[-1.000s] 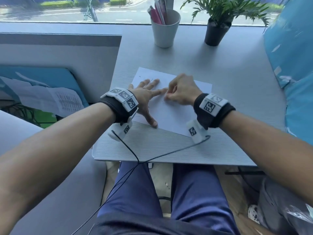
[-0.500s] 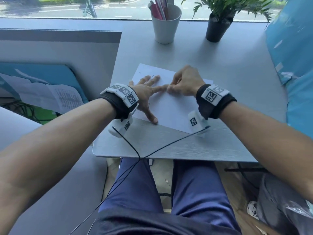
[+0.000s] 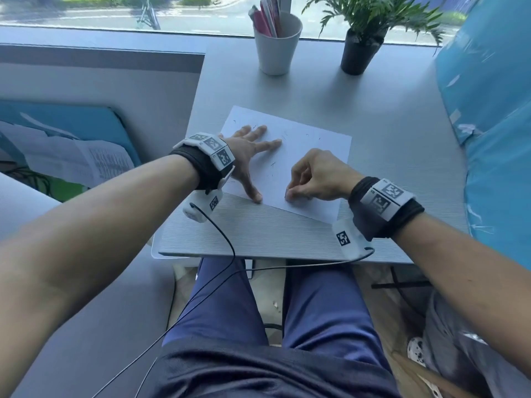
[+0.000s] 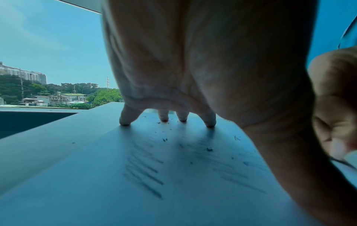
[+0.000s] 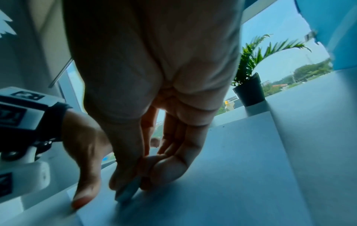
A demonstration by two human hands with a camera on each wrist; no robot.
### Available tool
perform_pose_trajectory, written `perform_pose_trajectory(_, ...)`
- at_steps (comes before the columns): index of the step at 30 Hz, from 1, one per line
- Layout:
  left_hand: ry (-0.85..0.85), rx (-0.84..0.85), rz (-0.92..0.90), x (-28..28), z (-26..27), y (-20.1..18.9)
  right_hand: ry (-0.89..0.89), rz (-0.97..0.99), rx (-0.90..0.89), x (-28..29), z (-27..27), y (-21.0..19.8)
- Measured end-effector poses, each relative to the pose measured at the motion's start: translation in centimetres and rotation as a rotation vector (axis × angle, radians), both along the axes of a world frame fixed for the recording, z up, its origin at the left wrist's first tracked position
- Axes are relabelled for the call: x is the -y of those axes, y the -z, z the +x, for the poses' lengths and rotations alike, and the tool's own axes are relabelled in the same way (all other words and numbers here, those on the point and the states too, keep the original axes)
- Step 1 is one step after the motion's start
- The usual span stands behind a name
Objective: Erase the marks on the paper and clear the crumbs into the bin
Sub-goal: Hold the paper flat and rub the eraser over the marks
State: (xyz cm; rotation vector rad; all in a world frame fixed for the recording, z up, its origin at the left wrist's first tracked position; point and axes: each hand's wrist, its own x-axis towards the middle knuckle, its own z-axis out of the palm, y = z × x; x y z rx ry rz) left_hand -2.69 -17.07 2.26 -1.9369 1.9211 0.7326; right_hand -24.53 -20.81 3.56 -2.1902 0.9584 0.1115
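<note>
A white sheet of paper (image 3: 310,147) lies on the grey desk (image 3: 388,116). My left hand (image 3: 250,156) presses flat on the sheet's left part, fingers spread. In the left wrist view pencil strokes (image 4: 144,172) show under the palm, with dark eraser crumbs (image 4: 209,149) scattered nearby; the fingertips (image 4: 125,122) touch the paper. My right hand (image 3: 310,179) pinches a small pale eraser (image 5: 127,194) against the paper near its front edge. Crumbs (image 3: 272,164) dot the sheet between the hands. No bin is in view.
A white cup of pens (image 3: 277,43) and a potted plant (image 3: 362,50) stand at the desk's far edge by the window. Blue plastic-wrapped bulk (image 3: 494,116) borders the right side. Printed papers (image 3: 86,159) lie at left. Cables (image 3: 224,239) hang from my wrists.
My right hand has pulled the eraser back from beside the left fingertips toward the sheet's front edge. The left hand stays pressed on the paper.
</note>
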Motion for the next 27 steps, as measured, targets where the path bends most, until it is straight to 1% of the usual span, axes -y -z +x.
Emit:
perform_pose_trajectory(2,0.008,0.021,-0.001,0.0,-0.1,-0.1,0.001,-0.018,0.008,0.1,0.0,0.1)
perform_pose_trajectory(5,0.014,0.019,-0.004,0.1,-0.1,-0.1,0.064,-0.086,0.082,0.0,0.0,0.5)
perform_pose_trajectory(8,0.020,0.014,-0.007,-0.2,0.2,0.0,-0.021,-0.049,0.023,-0.6,-0.3,0.2)
perform_pose_trajectory(9,0.031,0.007,-0.013,-0.2,0.3,0.1,0.014,-0.070,0.037,-0.2,-0.6,0.1)
perform_pose_trajectory(11,0.067,-0.003,-0.042,-0.5,0.7,0.4,0.177,-0.148,0.084,1.6,-1.3,-0.2)
perform_pose_trajectory(13,0.085,0.007,-0.051,-1.0,1.0,0.4,0.262,-0.158,0.056,3.2,-1.8,-0.2)
perform_pose_trajectory(15,0.100,0.082,-0.077,-1.6,0.8,0.1,0.251,-0.131,-0.009,4.0,-2.0,0.1)
perform_pose_trajectory(17,0.148,0.150,-0.158,-2.8,-0.6,-0.7,0.215,-0.136,-0.058,4.1,-1.6,0.1)
perform_pose_trajectory(18,0.199,0.125,-0.208,-3.6,-1.8,-0.8,0.205,-0.139,-0.070,4.2,-1.4,0.0)
perform_pose_trajectory(20,0.349,-0.014,-0.244,-5.7,-5.0,-0.3,0.185,-0.146,-0.074,4.3,-1.2,-0.2)
perform_pose_trajectory(22,0.512,-0.140,-0.175,-8.0,-8.0,0.8,0.176,-0.154,-0.063,4.2,-1.2,-0.2)
perform_pose_trajectory(23,0.547,-0.170,-0.139,-8.8,-8.7,1.5,0.177,-0.158,-0.052,4.1,-1.3,-0.2)
perform_pose_trajectory(25,0.515,-0.174,-0.114,-9.2,-8.1,2.1,0.178,-0.168,-0.038,3.9,-1.4,-0.2)
perform_pose_trajectory(27,0.351,-0.104,-0.104,-8.5,-5.6,1.9,0.175,-0.176,-0.041,3.8,-1.3,-0.2)
